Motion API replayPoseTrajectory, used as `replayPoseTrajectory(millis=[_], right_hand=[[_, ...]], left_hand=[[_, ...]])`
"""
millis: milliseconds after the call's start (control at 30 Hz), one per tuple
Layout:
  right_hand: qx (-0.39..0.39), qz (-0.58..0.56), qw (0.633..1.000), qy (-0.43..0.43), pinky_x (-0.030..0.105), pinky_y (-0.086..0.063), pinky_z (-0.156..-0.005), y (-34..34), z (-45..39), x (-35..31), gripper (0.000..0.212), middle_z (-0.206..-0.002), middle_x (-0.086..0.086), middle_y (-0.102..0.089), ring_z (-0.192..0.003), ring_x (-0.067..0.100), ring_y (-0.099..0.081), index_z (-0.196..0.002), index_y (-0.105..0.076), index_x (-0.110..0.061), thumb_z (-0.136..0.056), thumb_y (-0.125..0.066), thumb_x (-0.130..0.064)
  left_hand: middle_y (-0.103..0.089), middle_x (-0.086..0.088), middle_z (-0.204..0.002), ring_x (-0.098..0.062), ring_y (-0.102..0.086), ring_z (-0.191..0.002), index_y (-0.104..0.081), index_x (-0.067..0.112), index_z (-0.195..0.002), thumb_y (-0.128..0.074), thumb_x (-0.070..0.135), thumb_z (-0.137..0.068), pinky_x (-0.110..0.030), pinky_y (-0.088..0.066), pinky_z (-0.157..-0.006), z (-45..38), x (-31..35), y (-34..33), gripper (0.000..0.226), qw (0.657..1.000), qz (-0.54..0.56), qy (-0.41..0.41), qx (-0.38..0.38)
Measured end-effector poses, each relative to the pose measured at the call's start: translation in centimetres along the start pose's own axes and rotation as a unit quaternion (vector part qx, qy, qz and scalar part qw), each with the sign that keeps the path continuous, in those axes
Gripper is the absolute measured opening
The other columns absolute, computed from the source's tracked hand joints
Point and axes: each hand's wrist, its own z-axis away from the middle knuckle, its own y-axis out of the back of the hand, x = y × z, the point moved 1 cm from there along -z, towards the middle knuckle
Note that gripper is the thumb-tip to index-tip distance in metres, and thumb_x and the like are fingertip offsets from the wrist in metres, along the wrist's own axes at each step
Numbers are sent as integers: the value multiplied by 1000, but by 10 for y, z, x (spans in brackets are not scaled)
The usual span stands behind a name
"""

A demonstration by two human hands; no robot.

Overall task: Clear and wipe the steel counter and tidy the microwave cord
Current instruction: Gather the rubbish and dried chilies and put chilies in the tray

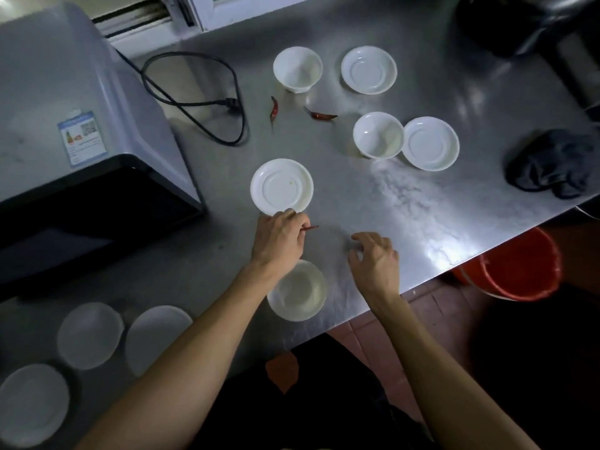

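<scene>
My left hand (279, 238) is closed around a red chili (311, 227) whose tip sticks out to the right, just below a white saucer (281, 186). Beside it, my right hand (375, 258) hovers over the steel counter (406, 206) with curled, empty fingers. Two more red chilies (274, 112) (321, 115) lie farther back. A white bowl (297, 290) sits under my left wrist. The microwave (74, 151) stands at the left, its black cord (194, 99) looped loose on the counter with the plug lying free.
White bowls (298, 69) (378, 135) and saucers (369, 69) (431, 143) are spread across the back. More saucers (91, 335) sit at the near left. A dark cloth (552, 164) lies at the right edge. A red bucket (519, 264) stands on the floor.
</scene>
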Motion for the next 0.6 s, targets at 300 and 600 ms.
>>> replayPoseTrajectory(millis=[300, 600], right_hand=[[-6, 16, 1000, -24, 42, -39, -86, -3, -7, 30, 33, -110, 9, -64, -103, 33, -53, -119, -66, -16, -86, -61, -12], [-12, -3, 1000, 16, 40, -38, -85, -8, -19, 25, 21, -96, 7, -66, -93, 30, -56, -106, -68, -14, -91, -53, -13]], left_hand=[[-64, 8, -84, -18, -62, -82, -65, 23, -87, -69, 10, -82, -41, -45, -79, -5, 29, -19, 15, 1000, 8, -12, -26], [-64, 10, -83, -17, -64, -79, -64, 22, -87, -70, 9, -82, -42, -48, -76, 6, 29, -14, 15, 999, 28, 8, -18]])
